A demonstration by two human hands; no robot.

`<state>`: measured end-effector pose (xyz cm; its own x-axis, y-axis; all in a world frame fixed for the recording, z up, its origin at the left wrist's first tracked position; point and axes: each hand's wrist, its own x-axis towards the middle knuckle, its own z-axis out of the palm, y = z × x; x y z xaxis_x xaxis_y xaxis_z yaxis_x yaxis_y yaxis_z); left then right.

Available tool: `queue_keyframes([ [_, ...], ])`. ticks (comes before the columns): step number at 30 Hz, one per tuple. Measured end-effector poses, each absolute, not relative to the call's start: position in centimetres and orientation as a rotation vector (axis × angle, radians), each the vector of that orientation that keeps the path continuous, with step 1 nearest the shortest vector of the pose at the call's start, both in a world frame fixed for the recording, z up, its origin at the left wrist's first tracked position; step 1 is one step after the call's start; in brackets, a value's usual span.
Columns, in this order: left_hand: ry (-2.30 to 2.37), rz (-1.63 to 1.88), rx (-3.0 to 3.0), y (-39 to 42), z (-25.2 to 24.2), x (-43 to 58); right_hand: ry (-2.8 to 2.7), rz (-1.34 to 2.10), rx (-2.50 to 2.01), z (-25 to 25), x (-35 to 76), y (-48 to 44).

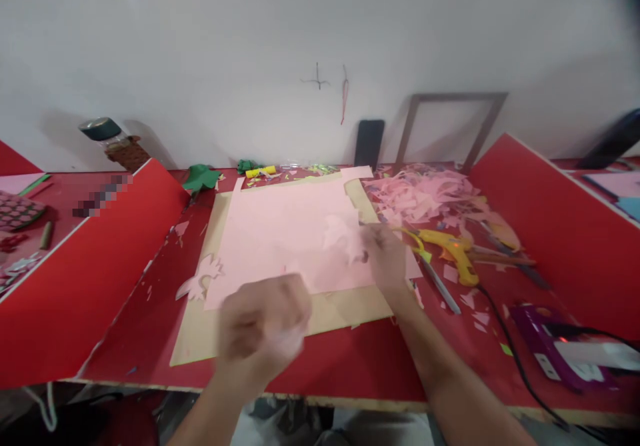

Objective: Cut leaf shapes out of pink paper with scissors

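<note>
A large pink sheet [280,233] lies on a tan board [345,309] on the red table. My right hand [385,256] is over the sheet's right side, fingers pinched on a small pale pink cutout [345,236]. My left hand [263,323] hovers near the board's front edge, curled into a loose fist and blurred by motion; nothing shows in it. A pink cutout shape [200,279] lies off the sheet's left edge.
A yellow glue gun [453,249] with a black cord, a pile of pink scraps [425,193] and a grey stick lie at right. Red partitions [80,273] stand on both sides. A phone [369,143], a grey frame [450,129], a jar [107,139] and green paper [200,178] sit at the back.
</note>
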<state>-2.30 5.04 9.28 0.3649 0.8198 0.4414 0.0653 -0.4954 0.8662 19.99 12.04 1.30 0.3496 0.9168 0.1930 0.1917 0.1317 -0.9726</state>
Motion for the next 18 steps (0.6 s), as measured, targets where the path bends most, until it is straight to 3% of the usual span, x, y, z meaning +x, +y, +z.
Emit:
queue_keyframes([
  [7,1.104,0.336,2.614,9.4,4.0,-1.8,-0.642,0.718,-1.149,0.6,22.6,13.5],
  [18,1.092,0.332,2.848,9.7,2.1,-2.6,-0.873,1.020,-1.244,1.6,21.0,12.3],
])
